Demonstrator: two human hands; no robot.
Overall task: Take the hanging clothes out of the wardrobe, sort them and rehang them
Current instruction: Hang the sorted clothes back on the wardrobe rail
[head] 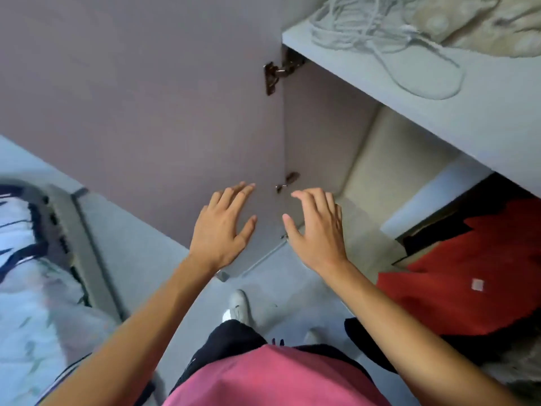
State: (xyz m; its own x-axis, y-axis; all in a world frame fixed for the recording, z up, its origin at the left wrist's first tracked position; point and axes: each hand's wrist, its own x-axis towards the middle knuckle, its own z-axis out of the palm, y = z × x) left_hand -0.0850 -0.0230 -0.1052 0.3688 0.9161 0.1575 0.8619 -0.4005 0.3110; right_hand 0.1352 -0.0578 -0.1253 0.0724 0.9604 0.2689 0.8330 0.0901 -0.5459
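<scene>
Wardrobe interior is showing mauve panels, its door (131, 106) standing open at the hinge (275, 74). Left hand (222, 230) and right hand (317, 230) are hovering side by side, fingers spread and relaxed, gripping nothing. Right of the right fingertips, a red garment (468, 276) is lying low in the wardrobe; no hanger is visible. Judging it soft, light and limp, best gathered at the shoulders. Overhead, a shelf (483, 118) is carrying a white cord (380, 39).
</scene>
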